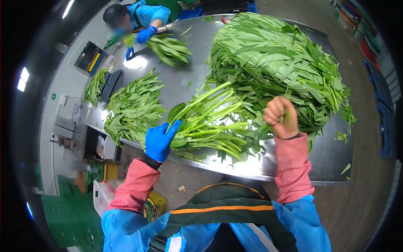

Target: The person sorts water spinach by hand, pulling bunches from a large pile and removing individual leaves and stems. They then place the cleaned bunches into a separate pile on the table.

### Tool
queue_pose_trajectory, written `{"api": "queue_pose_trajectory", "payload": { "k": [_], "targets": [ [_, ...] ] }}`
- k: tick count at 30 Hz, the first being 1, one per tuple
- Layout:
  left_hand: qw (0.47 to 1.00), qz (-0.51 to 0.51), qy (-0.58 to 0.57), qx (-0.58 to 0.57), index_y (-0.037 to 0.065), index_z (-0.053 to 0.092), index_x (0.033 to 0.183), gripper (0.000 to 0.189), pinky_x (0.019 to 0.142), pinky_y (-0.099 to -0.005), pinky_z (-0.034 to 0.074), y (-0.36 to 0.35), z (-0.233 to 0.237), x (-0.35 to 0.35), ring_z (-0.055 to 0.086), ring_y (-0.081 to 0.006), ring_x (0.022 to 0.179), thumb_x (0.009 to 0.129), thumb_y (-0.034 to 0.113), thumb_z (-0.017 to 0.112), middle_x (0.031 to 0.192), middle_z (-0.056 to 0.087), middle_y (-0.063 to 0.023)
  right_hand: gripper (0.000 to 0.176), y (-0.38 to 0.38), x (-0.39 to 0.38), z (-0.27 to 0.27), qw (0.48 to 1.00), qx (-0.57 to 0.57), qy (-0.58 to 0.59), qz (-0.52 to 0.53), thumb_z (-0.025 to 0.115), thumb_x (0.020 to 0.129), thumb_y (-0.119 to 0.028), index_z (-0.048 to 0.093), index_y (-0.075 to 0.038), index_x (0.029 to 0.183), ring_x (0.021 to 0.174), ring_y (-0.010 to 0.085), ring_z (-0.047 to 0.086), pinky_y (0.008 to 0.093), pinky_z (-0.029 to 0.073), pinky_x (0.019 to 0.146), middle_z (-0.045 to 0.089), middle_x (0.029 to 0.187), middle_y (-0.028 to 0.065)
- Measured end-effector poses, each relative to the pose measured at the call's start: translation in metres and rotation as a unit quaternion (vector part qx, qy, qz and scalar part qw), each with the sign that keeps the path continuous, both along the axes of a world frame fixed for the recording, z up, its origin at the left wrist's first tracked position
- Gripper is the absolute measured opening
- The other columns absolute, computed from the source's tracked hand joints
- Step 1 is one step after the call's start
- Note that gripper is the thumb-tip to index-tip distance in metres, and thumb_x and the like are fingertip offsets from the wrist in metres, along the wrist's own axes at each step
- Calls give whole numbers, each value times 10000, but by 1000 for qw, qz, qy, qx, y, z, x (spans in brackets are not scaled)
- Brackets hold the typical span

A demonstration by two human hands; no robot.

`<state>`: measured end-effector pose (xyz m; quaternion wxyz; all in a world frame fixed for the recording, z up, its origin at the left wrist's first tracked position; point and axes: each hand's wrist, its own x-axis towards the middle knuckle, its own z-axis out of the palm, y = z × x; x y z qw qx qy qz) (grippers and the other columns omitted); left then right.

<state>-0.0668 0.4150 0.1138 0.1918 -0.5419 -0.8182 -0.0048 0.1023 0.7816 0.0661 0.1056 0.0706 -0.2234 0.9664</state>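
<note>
My left hand [161, 140], in a blue glove, is closed around a bunch of water spinach [210, 122]. The long pale stems of the bunch point right, over the metal table. My bare right hand [280, 116] is curled shut at the near edge of a big heap of water spinach [273, 63]. A bit of green shows at its fingers, and leaves lie just below and left of it. Left of the held bunch, a smaller pile of water spinach [136, 105] lies along the table's near left side.
The metal table [184, 84] carries scattered leaf scraps. Across it a co-worker [147, 17] in blue gloves handles another bunch of greens [168, 48]. A dark scale-like device [111, 84] with greens stands at the left end. A yellow basket [154, 205] sits on the floor below.
</note>
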Motion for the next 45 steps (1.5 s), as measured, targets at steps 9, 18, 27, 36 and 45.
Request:
{"api": "queue_pose_trajectory", "payload": {
  "k": [9, 18, 27, 36, 45],
  "targets": [
    [995, -21, 63, -78, 233, 613, 1200, 506, 628, -353, 398, 20, 16, 11, 568, -222, 735, 714, 93, 622, 831, 557, -23, 347, -20, -30, 32, 773, 611, -170, 3, 580, 896, -323, 669, 2, 981, 803, 128, 609, 245, 479, 699, 670, 919, 62],
    [991, -51, 90, -86, 305, 542, 1271, 556, 592, -342, 412, 24, 11, -2, 556, -195, 709, 754, 102, 572, 913, 566, -22, 165, -50, -17, 25, 930, 340, -132, 36, 629, 888, -209, 625, -47, 923, 496, 27, 446, 178, 365, 450, 565, 666, -10],
    [951, -16, -237, 197, 111, 484, 1330, 735, 828, -365, 462, 0, -29, -27, 559, -336, 982, 658, 112, 780, 1083, 566, -166, 238, -20, 2, 12, 926, 276, -249, -71, 593, 920, -221, 568, -21, 1046, 490, 28, 341, 175, 300, 439, 381, 604, -70],
    [725, 122, -639, 226, 37, 541, 1203, 500, 875, -320, 471, -12, -34, -20, 595, -164, 953, 742, 60, 734, 1025, 627, -36, 467, 7, 18, -3, 940, 311, -140, -16, 619, 878, -375, 512, -33, 1176, 540, 103, 481, 239, 433, 481, 495, 633, 14],
    [568, 144, -780, 217, 23, 553, 1225, 469, 866, -316, 490, -14, -21, 3, 615, -158, 934, 775, 32, 683, 1070, 641, -45, 273, -41, -10, 3, 808, 524, -225, -146, 665, 839, -258, 655, 5, 909, 710, 110, 579, 261, 461, 649, 638, 749, 51]
  ]
}}
